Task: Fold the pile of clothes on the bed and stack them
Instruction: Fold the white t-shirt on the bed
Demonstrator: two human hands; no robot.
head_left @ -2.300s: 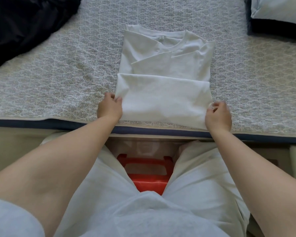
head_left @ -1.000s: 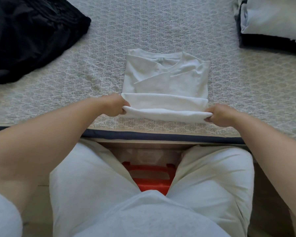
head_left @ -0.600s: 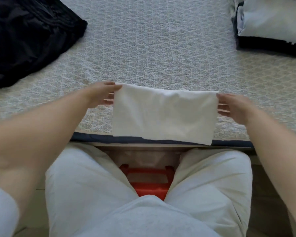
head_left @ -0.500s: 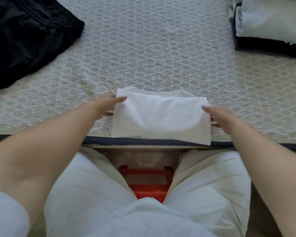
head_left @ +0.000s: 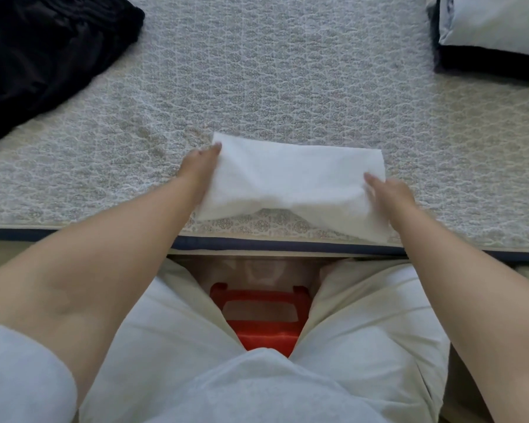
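resting near the front edge of the bed (head_left: 287,71), the folded white t-shirt (head_left: 293,181) lies as a wide rectangle on the quilted grey cover. its far edge runs straight. its near edge arches up in the middle, showing a patch of quilt beneath, while both near corners reach toward the navy piping (head_left: 257,244) along the mattress edge; the right near corner sits just short of that piping.

left hand (head_left: 200,164): at the shirt's left edge, fingers extended forward along it, fingertips near the far left corner. fingers look straight, not curled; thumb hidden, so whether anything is pinched under the cloth cannot be told. right hand (head_left: 387,187): lying on the shirt's right end, fingers stretched flat and pointing inward over the fabric, pressing it, nothing gripped.

open quilt spreads wide beyond the shirt's far edge and to both sides. black garment (head_left: 43,56), bunched, occupies the far left corner of the view, well apart from the shirt. at far right, a stack of folded clothes (head_left: 495,35), pale piece on top of a dark one, cut off by the frame edge, also well apart.

below the bed edge: the person's knees in pale shorts (head_left: 364,315), spread, with a red plastic stool (head_left: 260,319) showing between them. light grey top (head_left: 242,389) fills the bottom.
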